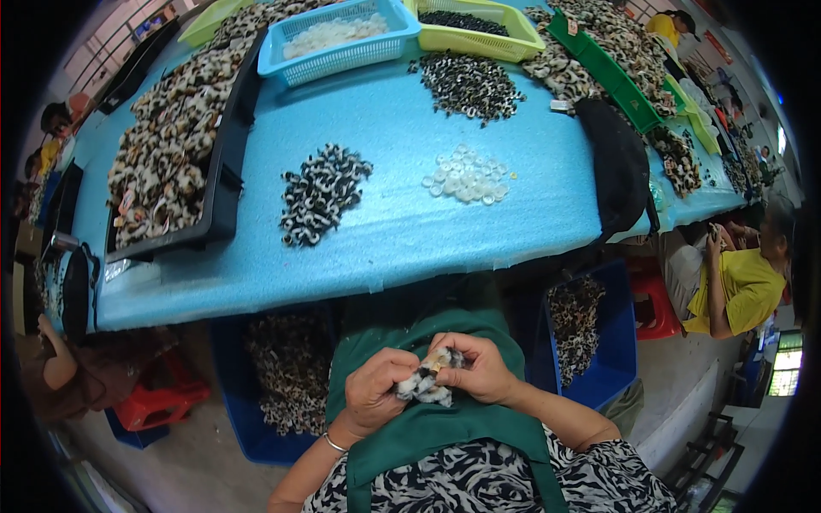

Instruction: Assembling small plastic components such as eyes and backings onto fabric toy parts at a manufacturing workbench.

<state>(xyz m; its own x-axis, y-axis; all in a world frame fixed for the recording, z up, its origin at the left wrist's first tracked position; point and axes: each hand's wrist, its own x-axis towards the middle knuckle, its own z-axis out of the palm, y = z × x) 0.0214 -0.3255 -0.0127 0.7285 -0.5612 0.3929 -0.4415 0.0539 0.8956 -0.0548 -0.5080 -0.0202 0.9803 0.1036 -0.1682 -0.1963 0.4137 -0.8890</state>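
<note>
Above my lap, both hands pinch a small furry plush piece (425, 389) in white, black and tan. My left hand (373, 389) has its fingers curled and closed on the plush's left side. On the other side, my right hand (483, 369) grips its upper right part between thumb and fingers. A tan patch shows on the plush near the right thumb. The fingers hide part of it. Beyond my hands, the blue-covered table (385, 231) bears a pile of black-and-white curled pieces (323, 195) and a pile of clear plastic discs (467, 176).
A black tray (224, 192) of plush pieces stands left. Behind are a blue basket (342, 58), a yellow basket (479, 44) and a dark pile (470, 85). Blue bins (227, 385) (620, 342) flank my legs. A person in yellow (740, 291) sits right.
</note>
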